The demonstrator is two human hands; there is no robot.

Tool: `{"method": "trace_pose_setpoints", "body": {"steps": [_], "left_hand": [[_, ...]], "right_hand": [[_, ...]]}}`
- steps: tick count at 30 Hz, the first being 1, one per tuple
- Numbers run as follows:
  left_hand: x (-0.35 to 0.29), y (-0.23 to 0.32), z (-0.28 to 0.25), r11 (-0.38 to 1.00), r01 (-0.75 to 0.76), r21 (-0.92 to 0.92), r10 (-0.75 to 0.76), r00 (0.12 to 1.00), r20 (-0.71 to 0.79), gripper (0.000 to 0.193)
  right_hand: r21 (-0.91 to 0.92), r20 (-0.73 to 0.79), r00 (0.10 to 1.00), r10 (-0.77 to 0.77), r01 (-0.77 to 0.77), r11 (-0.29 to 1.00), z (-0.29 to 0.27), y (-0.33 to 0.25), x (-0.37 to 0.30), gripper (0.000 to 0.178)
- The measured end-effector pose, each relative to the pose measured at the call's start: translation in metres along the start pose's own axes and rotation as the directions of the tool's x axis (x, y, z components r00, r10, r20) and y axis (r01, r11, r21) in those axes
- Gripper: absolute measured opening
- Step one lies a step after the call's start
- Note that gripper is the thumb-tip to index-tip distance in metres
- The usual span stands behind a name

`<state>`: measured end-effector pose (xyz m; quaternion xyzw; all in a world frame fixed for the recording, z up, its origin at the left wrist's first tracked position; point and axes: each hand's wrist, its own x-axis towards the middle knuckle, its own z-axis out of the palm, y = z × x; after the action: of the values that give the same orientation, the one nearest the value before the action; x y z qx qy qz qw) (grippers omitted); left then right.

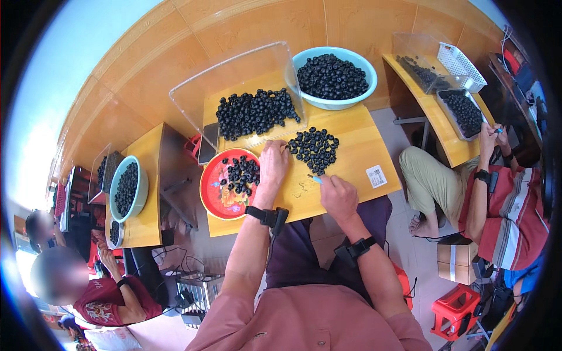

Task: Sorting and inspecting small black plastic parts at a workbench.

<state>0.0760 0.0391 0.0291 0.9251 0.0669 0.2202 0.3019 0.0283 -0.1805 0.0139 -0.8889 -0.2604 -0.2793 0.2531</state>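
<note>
My left hand [273,165] rests on the wooden table [363,146], fingers closed at the left edge of a loose pile of small dark round fruits [315,149]; whether it pinches one is hidden. My right hand [338,196] grips a small blue-tipped tool [315,179] just below that pile. A red round tray [218,193] with several dark fruits lies left of my left hand. Behind it a clear plastic bin [246,99] lies tipped, with many fruits spilling out. A light blue bowl [336,102] full of fruits stands at the back.
A white label [376,176] sticks to the table's right part. To my right a seated person [497,199] works at another table with a tray of fruits [462,111] and a white basket [462,67]. On my left, other people sit by a table with a teal bowl [127,190].
</note>
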Motion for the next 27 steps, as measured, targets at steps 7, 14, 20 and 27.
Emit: {"method": "trace_pose_setpoints", "body": {"steps": [7,14,20,27], "left_hand": [[0.005,-0.001,0.008,0.996,0.051,0.077,-0.058,0.995,0.082,0.024],[-0.030,0.011,-0.005,0.999,0.033,-0.018,-0.032,0.997,0.064,0.018],[-0.072,0.041,-0.006,0.927,0.178,-0.332,-0.166,0.984,0.063,0.018],[-0.094,0.043,0.009,0.894,0.173,-0.413,-0.181,0.983,0.020,0.028]], "right_hand": [[0.009,-0.009,1.000,0.001,-0.001,1.000,-0.001,0.001,-0.001,0.002],[0.022,-0.026,1.000,0.000,0.001,1.000,0.000,-0.001,-0.001,0.003],[0.035,-0.021,1.000,0.009,-0.008,0.999,0.001,0.001,-0.002,0.004],[0.048,0.008,1.000,-0.001,0.001,0.999,0.000,0.001,-0.001,0.008]]}}
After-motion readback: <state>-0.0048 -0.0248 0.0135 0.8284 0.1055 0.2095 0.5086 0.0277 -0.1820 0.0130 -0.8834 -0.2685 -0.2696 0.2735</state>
